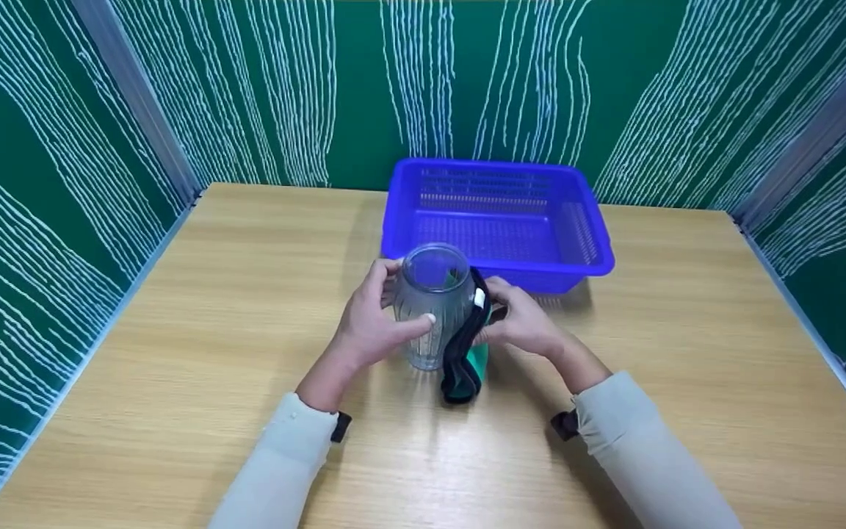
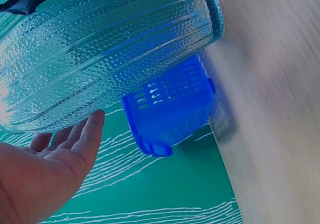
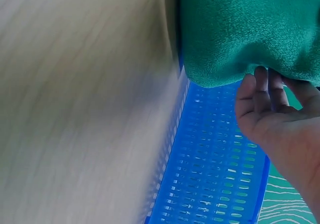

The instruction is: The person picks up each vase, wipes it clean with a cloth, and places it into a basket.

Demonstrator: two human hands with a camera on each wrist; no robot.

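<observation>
Glass jar held upright over the wooden surface, mouth up, a green cloth at its side.
Nearest, the left hand grips the jar, thumb across the near side and fingers round the other; the right hand pinches the cloth just right of it. The jar's long axis runs close to vertical; whether its base touches the surface, I cannot tell. From the head, the open mouth and the cloth's wavy black band show; only the left wrist view brings out the pebbled, ribbed glass, and the right wrist view the cloth's fuzzy nap. Just beyond sits a blue basket, then a green wall with pale wavy lines.
</observation>
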